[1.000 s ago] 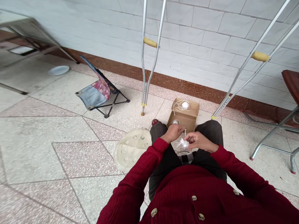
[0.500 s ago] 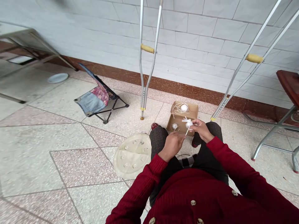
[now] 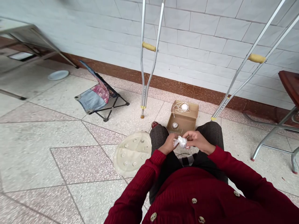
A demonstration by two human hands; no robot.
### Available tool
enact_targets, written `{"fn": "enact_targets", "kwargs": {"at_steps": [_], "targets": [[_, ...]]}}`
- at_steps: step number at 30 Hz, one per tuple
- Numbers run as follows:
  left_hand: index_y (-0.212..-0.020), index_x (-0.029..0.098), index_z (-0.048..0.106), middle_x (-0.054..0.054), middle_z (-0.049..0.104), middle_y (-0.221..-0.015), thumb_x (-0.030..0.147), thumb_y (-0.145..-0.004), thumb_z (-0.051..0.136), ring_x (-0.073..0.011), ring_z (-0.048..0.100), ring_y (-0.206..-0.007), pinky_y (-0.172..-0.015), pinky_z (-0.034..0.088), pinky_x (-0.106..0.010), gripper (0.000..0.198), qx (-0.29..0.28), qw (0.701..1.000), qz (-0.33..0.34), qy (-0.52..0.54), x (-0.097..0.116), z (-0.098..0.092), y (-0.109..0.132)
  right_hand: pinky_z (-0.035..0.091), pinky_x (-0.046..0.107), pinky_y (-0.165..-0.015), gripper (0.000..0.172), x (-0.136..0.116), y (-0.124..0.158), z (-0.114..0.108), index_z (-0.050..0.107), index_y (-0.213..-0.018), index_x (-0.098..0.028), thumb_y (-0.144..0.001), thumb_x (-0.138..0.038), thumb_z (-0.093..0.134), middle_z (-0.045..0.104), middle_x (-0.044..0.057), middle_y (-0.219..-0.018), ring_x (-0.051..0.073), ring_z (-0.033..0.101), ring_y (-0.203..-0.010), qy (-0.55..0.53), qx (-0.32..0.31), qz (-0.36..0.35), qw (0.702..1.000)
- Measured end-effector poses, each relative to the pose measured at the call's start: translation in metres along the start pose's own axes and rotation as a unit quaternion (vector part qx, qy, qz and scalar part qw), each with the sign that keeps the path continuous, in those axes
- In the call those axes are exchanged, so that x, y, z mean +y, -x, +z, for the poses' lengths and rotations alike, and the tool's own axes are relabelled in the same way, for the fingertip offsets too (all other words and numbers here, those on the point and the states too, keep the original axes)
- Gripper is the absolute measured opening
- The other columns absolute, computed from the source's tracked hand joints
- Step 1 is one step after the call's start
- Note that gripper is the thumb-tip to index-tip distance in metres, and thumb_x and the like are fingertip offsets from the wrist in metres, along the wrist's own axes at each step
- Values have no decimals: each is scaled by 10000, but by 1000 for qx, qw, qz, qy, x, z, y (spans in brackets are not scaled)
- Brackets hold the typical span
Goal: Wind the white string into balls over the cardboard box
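Crinkly white plastic wrap [image 3: 180, 142] is bunched up over my lap, just above my knees, and both hands are on it. My left hand [image 3: 167, 144] is curled against one side and my right hand [image 3: 195, 140] pinches the other, so they're both closed on it and nearly meeting. Can't make out which fingers are doing what, since the wrap hides some of them. Past my dark tweed trousers [image 3: 212, 133] there's an open cardboard box [image 3: 191, 111] on the terrazzo floor [image 3: 30, 149], right in front of my knees. Inside it are a loose tangle of white string [image 3: 177, 108], a white ball [image 3: 184, 107] and a small round silvery piece [image 3: 174, 125], which is too small to really identify. Just beside my left knee sits a round cream plastic lid [image 3: 132, 154] with rows of little bumps on it. Two aluminium crutches [image 3: 149, 62] with yellow grips stand up ahead, one on each side of the box, in front of the white tiled wall [image 3: 198, 28]. Further left there's a low folding chair [image 3: 98, 96] and a white plate [image 3: 58, 75] on the floor. I'm wearing a burgundy ribbed cardigan [image 3: 193, 189] with big buttons.
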State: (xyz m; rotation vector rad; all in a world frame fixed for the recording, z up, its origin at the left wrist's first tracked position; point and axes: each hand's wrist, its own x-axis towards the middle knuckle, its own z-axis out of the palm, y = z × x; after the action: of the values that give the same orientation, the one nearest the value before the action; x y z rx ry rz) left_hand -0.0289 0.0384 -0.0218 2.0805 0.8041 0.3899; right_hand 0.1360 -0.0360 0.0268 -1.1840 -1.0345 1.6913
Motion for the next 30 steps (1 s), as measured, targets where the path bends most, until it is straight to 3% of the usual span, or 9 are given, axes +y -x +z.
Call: {"fn": "enact_targets", "kwargs": {"at_steps": [2, 6, 8, 13, 17, 19, 22, 27, 30], "targets": [[-683, 131, 637, -5, 633, -659, 179, -852, 520, -130, 551, -646, -627, 393, -216, 211, -28, 997, 45, -54, 2, -14, -10, 472, 227, -462, 289, 10, 2, 0, 643, -833, -157, -566, -173, 753, 636, -28, -552, 119, 574, -455, 36, -16, 33, 999], [-723, 165, 646, -31, 663, -715, 197, -893, 502, -155, 581, -721, -833, 415, -300, 225, 25, 975, 96, -200, 18, -39, -21, 427, 206, -392, 189, 20, -4, -9, 613, -724, -158, -571, -198, 717, 614, -40, -520, 105, 538, -395, 64, 115, 24, 991], [-729, 171, 640, -35, 661, -714, 207, -900, 499, -160, 588, -722, -902, 403, -337, 225, 47, 962, 113, -243, 30, -44, -20, 416, 205, -383, 147, 19, -13, -16, 603, -692, -164, -583, -201, 694, 615, -35, -524, 102, 530, -390, 70, 149, 7, 986], [-789, 163, 643, -54, 669, -761, 212, -934, 436, -176, 606, -763, -955, 394, -377, 258, 92, 945, 131, -284, 51, -31, -10, 417, 221, -402, 150, 6, -46, -35, 587, -673, -186, -554, -170, 678, 595, -42, -522, 105, 515, -408, 86, 237, -66, 965], [-787, 170, 662, -38, 679, -739, 232, -942, 451, -162, 614, -751, -927, 426, -337, 269, 93, 967, 97, -216, 46, -13, 2, 419, 220, -432, 170, -12, -57, -34, 584, -702, -186, -573, -213, 692, 622, -24, -596, 104, 525, -454, 12, 297, -111, 948], [-792, 177, 676, -27, 688, -744, 228, -939, 467, -156, 620, -767, -879, 448, -297, 260, 80, 980, 78, -163, 35, -8, 8, 411, 205, -443, 175, -22, -47, -26, 602, -735, -182, -595, -224, 698, 631, -19, -638, 97, 530, -485, -24, 263, -117, 957], [-779, 168, 690, -37, 691, -770, 212, -918, 501, -159, 619, -772, -767, 463, -258, 239, 80, 987, 36, -132, 20, -11, 9, 411, 190, -467, 170, -34, -21, -11, 633, -764, -180, -616, -210, 709, 629, -20, -669, 89, 528, -527, -53, 139, -86, 985], [-821, 172, 693, -39, 682, -796, 221, -926, 491, -158, 602, -784, -769, 442, -262, 233, 96, 979, 57, -169, 20, -44, -12, 397, 175, -456, 189, -31, 7, -6, 641, -728, -165, -555, -149, 715, 610, -34, -606, 82, 508, -508, -13, -36, 36, 999], [-786, 179, 672, -33, 671, -766, 218, -937, 468, -160, 590, -774, -810, 430, -283, 257, 111, 968, 97, -205, 39, -58, -23, 370, 179, -416, 162, -16, -5, -17, 635, -683, -154, -534, -155, 696, 603, -29, -552, 86, 499, -464, 27, -15, 82, 996]]}}
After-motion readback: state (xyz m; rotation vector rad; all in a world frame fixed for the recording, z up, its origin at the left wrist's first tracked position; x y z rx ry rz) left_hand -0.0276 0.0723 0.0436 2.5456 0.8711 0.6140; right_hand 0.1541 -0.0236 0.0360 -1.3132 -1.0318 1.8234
